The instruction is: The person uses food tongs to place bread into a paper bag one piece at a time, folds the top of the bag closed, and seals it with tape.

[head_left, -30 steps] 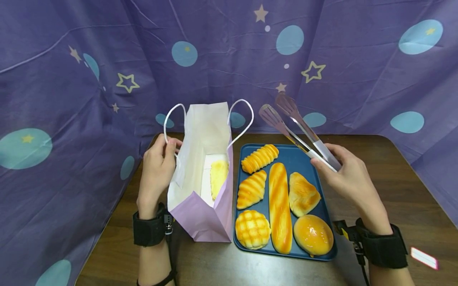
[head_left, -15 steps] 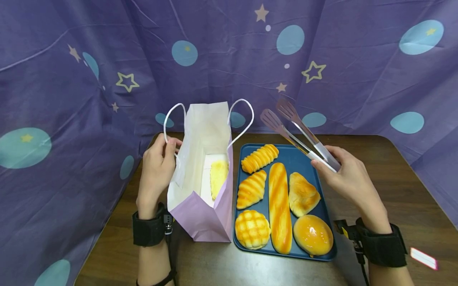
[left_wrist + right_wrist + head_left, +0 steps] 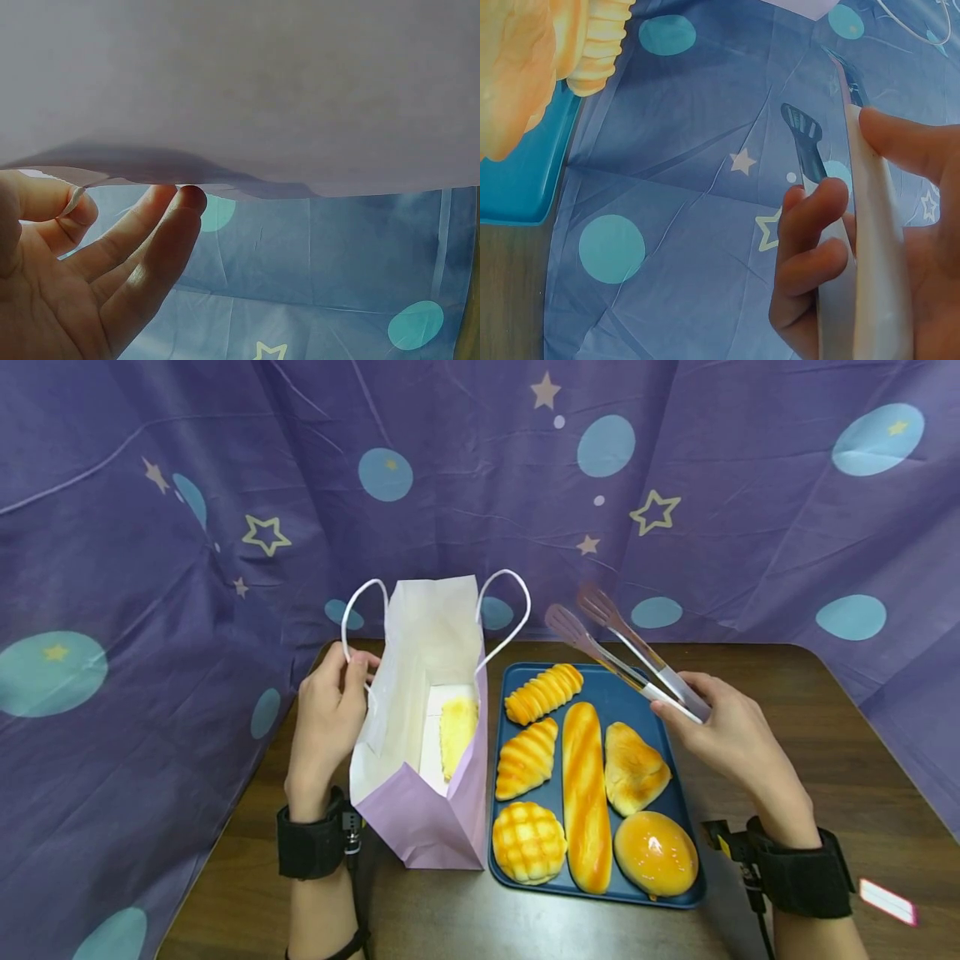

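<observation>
I see right hand (image 3: 731, 727) dip its gripped long silver metal tongs (image 3: 680, 687), nothing caught yet; left hand (image 3: 327, 718) pinches the looped white cord handle (image 3: 345, 625).

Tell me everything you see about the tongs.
The tongs have two shiny, metal-looking arms with paler handle ends and slotted, pinkish-brown heads. They are open and empty, heads pointing forward and left. The right hand's grip holds the handles. In the head view, they cross the blue tray at its far right.
</observation>
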A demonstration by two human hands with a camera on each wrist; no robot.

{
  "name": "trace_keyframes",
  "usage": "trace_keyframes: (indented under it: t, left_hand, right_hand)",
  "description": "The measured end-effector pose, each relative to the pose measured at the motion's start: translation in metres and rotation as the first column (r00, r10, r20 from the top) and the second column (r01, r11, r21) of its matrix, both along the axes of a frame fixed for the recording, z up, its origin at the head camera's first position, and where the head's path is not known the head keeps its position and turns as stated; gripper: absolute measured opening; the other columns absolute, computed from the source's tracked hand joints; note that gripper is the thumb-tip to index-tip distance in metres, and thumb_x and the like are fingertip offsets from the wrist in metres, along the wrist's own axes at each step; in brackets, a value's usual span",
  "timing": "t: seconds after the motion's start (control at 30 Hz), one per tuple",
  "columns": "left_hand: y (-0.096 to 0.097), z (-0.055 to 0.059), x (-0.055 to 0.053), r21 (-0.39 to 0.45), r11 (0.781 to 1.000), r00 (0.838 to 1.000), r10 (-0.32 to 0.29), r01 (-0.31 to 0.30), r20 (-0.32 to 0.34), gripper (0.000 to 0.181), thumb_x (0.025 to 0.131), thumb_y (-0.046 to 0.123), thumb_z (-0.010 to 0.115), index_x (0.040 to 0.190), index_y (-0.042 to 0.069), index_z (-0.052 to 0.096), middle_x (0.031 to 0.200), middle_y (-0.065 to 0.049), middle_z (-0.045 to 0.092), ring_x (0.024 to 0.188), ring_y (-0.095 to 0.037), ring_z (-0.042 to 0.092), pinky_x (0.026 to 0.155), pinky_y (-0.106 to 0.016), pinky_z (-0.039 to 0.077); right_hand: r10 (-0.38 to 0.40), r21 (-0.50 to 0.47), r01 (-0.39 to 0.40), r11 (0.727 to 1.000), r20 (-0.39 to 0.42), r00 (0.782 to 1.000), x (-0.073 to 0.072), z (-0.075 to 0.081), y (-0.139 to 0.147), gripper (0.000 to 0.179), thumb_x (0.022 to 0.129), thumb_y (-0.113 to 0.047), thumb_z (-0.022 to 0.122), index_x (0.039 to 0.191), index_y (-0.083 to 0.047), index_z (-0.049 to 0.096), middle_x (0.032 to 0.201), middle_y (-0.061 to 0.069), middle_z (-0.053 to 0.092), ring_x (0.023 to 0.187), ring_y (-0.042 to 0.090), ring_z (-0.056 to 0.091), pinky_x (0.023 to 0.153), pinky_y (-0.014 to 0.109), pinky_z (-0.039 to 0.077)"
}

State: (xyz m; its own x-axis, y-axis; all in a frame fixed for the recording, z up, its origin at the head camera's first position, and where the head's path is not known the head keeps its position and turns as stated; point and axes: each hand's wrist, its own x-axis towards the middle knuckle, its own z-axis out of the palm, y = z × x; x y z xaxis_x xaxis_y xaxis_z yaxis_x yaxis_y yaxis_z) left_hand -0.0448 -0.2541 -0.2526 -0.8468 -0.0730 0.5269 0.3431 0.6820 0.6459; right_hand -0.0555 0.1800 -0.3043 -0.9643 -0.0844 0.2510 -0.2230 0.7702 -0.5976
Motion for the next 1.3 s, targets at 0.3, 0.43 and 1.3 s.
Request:
trace_keyframes:
  t: [0.3,0.43,1.3]
  left_hand:
    - [0.0,-0.001,-0.001,-0.001,1.0,1.0,0.006,-0.006,-0.003,0.034,0.109,0.027,0.042,0.105,0.001,0.065,0.093,-0.017,0.07,0.086,-0.028,0.067,0.065,-0.034,0.041]
    - [0.0,0.0,-0.001,0.002,1.0,1.0,0.006,-0.006,-0.008,0.035,0.109,0.027,0.042,0.106,0.001,0.065,0.093,-0.017,0.07,0.085,-0.028,0.067,0.065,-0.034,0.041]
    - [0.001,0.0,0.0,0.001,1.0,1.0,0.001,-0.001,-0.015,0.034,0.109,0.026,0.043,0.105,0.001,0.066,0.092,-0.018,0.071,0.085,-0.029,0.068,0.066,-0.033,0.042]
  right_hand:
    - [0.011,0.044,-0.013,0.999,0.058,0.998,-0.001,-0.001,0.004,0.062,0.095,-0.043,0.068,0.135,0.003,0.053,0.11,0.024,0.062,0.086,0.035,0.056,0.067,0.038,0.043]
    - [0.021,0.063,-0.025,0.998,0.068,0.998,-0.001,-0.002,0.006,0.063,0.095,-0.044,0.067,0.135,0.003,0.053,0.111,0.024,0.062,0.087,0.035,0.056,0.067,0.039,0.043]
    - [0.074,0.149,-0.13,0.98,0.336,0.939,-0.009,-0.006,0.017,0.076,0.097,-0.052,0.06,0.139,0.009,0.046,0.116,0.026,0.061,0.089,0.033,0.056,0.07,0.043,0.047]
